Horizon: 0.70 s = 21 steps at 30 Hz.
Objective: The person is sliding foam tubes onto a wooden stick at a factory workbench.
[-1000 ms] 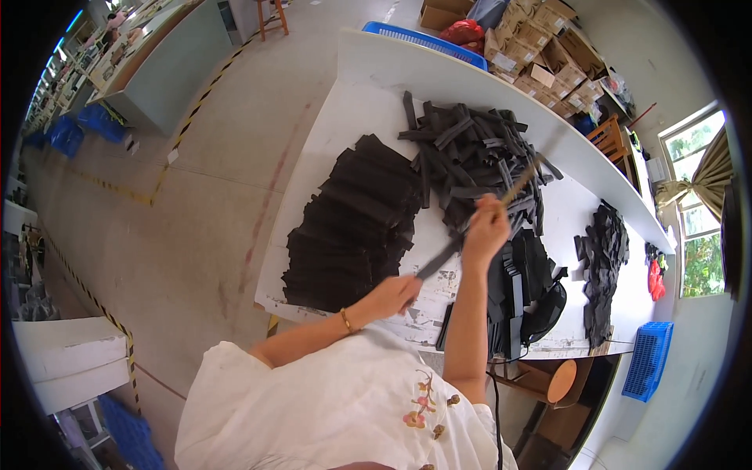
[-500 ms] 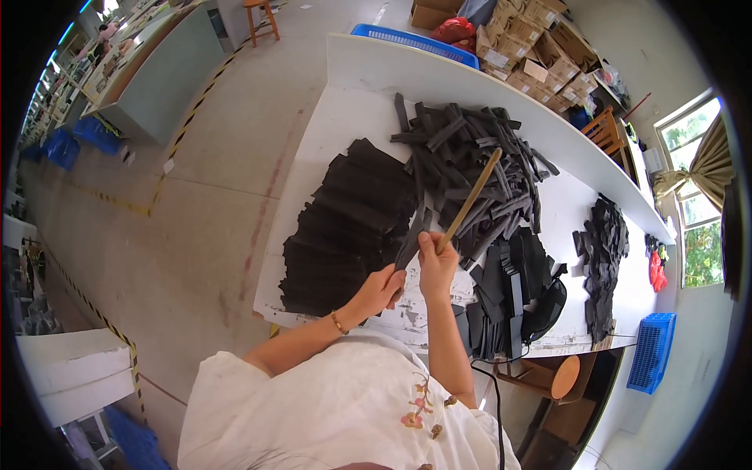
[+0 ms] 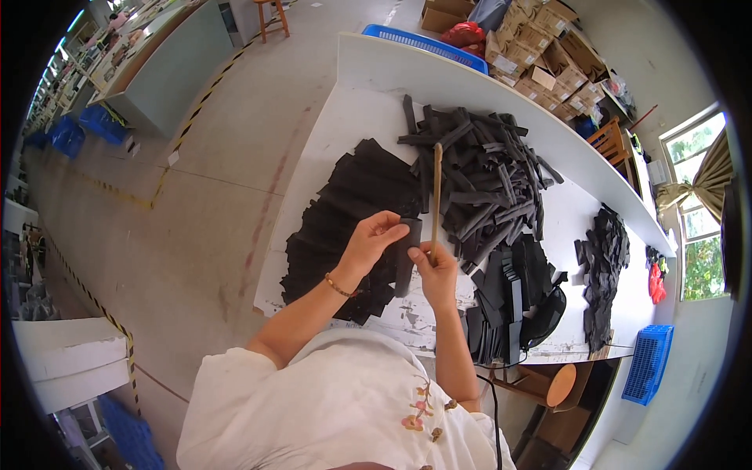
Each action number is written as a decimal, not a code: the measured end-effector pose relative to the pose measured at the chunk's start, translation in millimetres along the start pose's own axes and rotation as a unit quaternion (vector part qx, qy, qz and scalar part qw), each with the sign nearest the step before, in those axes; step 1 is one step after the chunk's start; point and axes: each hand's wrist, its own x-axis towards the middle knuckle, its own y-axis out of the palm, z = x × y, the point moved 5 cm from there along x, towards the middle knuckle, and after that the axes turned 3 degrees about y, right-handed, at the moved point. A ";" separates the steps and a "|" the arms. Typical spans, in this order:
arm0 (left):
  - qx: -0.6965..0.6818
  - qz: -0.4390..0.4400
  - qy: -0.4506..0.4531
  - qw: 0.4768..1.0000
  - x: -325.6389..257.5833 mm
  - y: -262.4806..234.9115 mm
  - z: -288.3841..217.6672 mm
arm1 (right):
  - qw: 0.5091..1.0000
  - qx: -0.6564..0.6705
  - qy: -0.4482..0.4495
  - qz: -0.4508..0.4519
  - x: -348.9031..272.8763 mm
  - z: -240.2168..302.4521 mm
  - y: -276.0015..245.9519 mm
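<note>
My left hand (image 3: 377, 239) grips a short black fabric strip (image 3: 406, 258), held upright above the near part of the white table (image 3: 352, 110). My right hand (image 3: 435, 269) holds a thin wooden stick (image 3: 435, 196) that points up and away, its lower end right beside the strip. Under my left hand lies a spread of flat black pieces (image 3: 337, 219). Beyond the stick is a loose heap of black strips (image 3: 486, 180).
More black strips (image 3: 509, 290) lie to the right of my hands, and a separate dark pile (image 3: 603, 266) sits further right. A blue crate (image 3: 427, 43) stands past the table's far side, another blue crate (image 3: 647, 362) at the right. Cardboard boxes (image 3: 548, 55) are stacked behind.
My right hand has drawn back from the strip heap toward my body, swinging the stick upright. Both hands have come together around the black strip.
</note>
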 end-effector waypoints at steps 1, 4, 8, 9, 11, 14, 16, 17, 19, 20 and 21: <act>-0.016 -0.025 0.018 0.999 0.2 -1.0 -2.3 | 1.000 0.020 0.004 0.000 -2.4 -6.9 0.7; -0.159 -0.082 -0.023 0.984 -5.3 -6.9 15.6 | 0.997 0.057 0.044 0.018 -4.4 -13.7 1.6; -0.075 -0.180 -0.013 0.981 -1.6 -51.6 19.2 | 0.999 -0.003 -0.027 -0.028 31.6 6.1 -36.6; 0.050 -0.181 0.027 0.982 0.6 -60.1 10.4 | 0.992 -0.027 -0.064 -0.108 52.8 10.5 -69.5; 0.181 -0.190 0.069 0.962 0.3 -85.8 0.5 | 0.959 -0.058 -0.101 -0.257 84.7 55.8 -108.4; 0.324 -0.155 0.141 0.923 10.3 -98.1 -6.9 | 0.917 -0.126 -0.132 -0.355 100.3 55.1 -139.2; 0.517 -0.050 0.147 0.842 18.7 -81.4 -11.4 | 0.973 0.024 -0.021 -0.228 97.8 4.7 -134.0; 0.514 -0.047 0.150 0.843 25.5 -80.8 -7.3 | 0.984 0.017 -0.013 -0.178 91.0 -21.2 -125.1; 0.567 -0.011 0.210 0.796 39.7 -84.7 -0.9 | 0.992 -0.077 0.016 -0.094 65.4 -52.2 -90.2; 0.566 -0.011 0.208 0.797 48.3 -85.8 0.5 | 0.983 -0.166 0.037 -0.066 47.8 -61.9 -78.8; 0.574 0.033 0.232 0.785 57.8 -76.7 3.2 | 0.979 -0.192 0.037 -0.052 33.6 -77.7 -77.9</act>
